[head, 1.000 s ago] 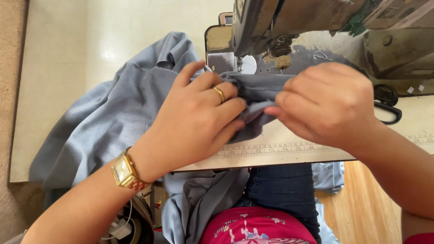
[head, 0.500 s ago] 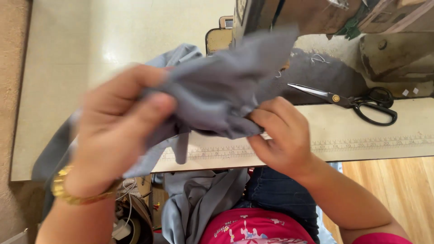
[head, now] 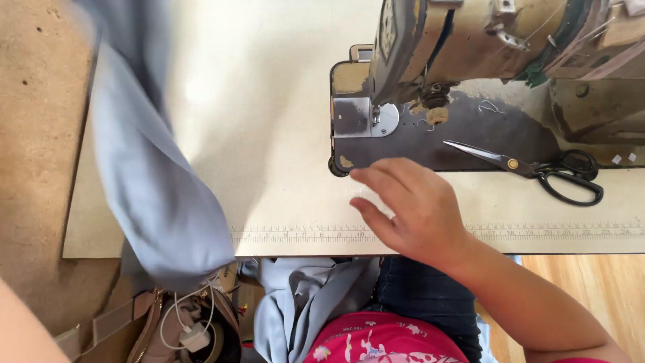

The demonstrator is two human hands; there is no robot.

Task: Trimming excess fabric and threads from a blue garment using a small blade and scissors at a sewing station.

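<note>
Well left of hands [head: 416,212]: grey cloth [head: 158,195].

my left hand is out of the frame; only a blurred strip of forearm shows at the bottom left corner. the grey cloth [head: 158,181] is smeared by motion and cut off at the top edge. the sewing machine [head: 470,47] runs off the top and right, its needle hidden.
</note>
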